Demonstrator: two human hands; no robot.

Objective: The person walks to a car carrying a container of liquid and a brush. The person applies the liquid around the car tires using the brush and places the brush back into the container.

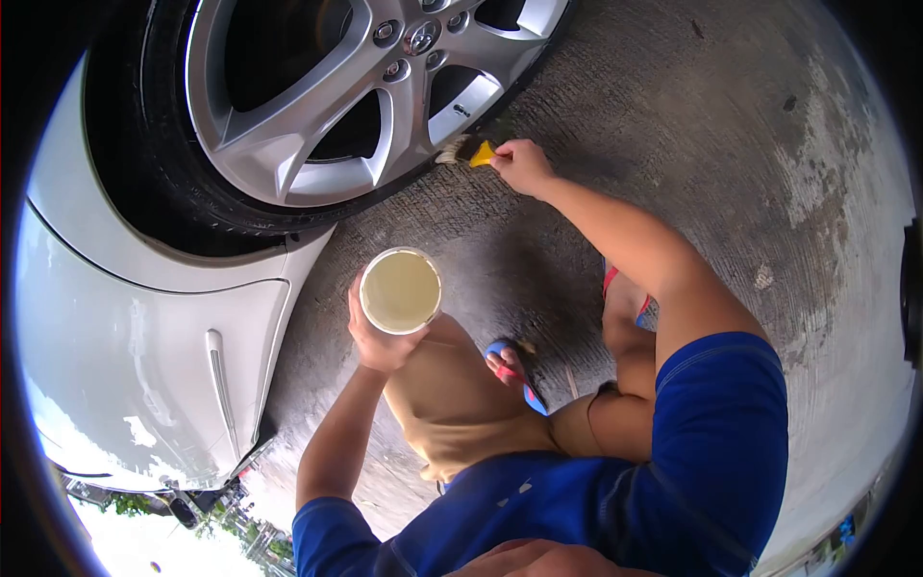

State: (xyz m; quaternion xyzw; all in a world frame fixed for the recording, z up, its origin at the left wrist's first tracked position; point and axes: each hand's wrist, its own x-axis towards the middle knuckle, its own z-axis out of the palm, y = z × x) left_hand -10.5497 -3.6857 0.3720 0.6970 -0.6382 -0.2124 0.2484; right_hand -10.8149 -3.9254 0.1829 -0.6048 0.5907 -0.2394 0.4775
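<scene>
From my remote seat, I have the left hand (381, 338) grasping a white tub (401, 252) near left, the right hand (524, 167) pinching a yellow-handled brush (482, 154) farther right (bristles (453, 151) beside the tire (165, 115)).

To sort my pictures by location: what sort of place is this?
Probably an outdoor driveway or parking area: a white car stands on rough concrete, and bright sky shows lower left.

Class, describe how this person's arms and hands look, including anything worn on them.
The left hand and right hand are ungloved. The left forearm and right forearm are bare, with no watch or bracelet visible. Both the left sleeve and right sleeve are blue and short; the right one shows paler stitching near its hem.
</scene>
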